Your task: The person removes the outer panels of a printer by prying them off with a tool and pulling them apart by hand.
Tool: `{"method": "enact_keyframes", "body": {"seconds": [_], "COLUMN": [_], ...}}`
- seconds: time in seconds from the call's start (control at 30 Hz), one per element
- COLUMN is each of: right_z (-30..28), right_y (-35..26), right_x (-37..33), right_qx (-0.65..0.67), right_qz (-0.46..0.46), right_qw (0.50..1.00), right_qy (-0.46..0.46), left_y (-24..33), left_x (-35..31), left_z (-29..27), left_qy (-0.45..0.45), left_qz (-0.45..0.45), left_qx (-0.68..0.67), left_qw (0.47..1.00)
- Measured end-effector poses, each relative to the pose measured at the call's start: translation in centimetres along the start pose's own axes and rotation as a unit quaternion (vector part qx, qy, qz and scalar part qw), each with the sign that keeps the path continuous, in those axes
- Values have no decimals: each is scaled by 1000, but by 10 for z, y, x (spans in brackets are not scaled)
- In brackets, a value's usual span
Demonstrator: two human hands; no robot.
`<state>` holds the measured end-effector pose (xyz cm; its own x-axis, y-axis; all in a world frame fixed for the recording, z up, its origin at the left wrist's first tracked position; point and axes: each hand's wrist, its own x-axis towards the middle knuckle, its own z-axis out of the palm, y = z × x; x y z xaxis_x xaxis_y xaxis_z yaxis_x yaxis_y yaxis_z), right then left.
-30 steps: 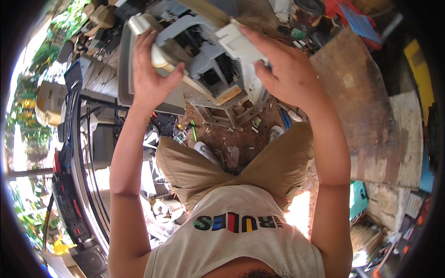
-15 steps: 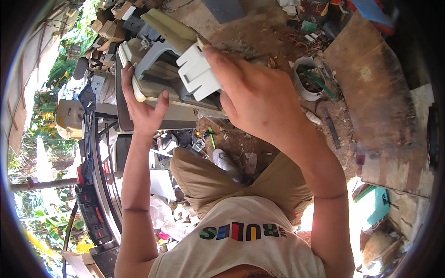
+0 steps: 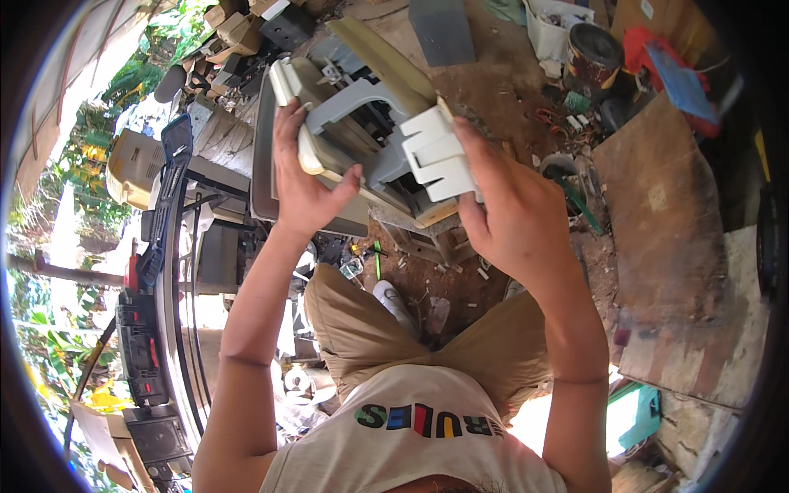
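A bulky cream and grey plastic machine casing [image 3: 362, 105], its kind unclear, is held tilted in front of me. A raised olive-coloured flap [image 3: 385, 62] runs along its far side. My left hand [image 3: 308, 197] grips the casing's left end, fingers over the edge and thumb along the near side. At the right end sits a white notched plastic piece [image 3: 437, 154]. My right hand [image 3: 522, 218] pinches the outer edge of that piece, with the fingertips partly hidden behind it. Whether the white piece is fixed to the casing cannot be made out.
Below the casing stands a wooden stool or crate [image 3: 423, 242]. On the right leans a large brown board [image 3: 657, 205], near a bucket [image 3: 571, 177]. A dark grey box [image 3: 442, 33] is at the far side. Black tool case [image 3: 141, 345] lies left.
My view has shifted, so the casing and both hands appear further right and slightly lower. Both hands keep their hold on the casing and the white piece.
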<state>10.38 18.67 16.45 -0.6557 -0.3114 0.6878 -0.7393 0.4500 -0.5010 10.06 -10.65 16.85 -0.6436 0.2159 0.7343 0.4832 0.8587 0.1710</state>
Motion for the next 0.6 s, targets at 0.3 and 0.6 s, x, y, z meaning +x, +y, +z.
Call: {"method": "enact_keyframes", "body": {"seconds": [0.3, 0.6], "right_z": [-1, -3], "right_y": [3, -7], "right_x": [2, 0], "right_qx": [-48, -26], "right_qz": [-16, 39], "right_qw": [998, 997], "right_qy": [-33, -54], "left_y": [8, 12], "left_x": [3, 5], "left_z": [-7, -14], "left_qy": [0, -31], "left_qz": [0, -16], "left_qx": [21, 37], "left_qw": [1000, 999]}}
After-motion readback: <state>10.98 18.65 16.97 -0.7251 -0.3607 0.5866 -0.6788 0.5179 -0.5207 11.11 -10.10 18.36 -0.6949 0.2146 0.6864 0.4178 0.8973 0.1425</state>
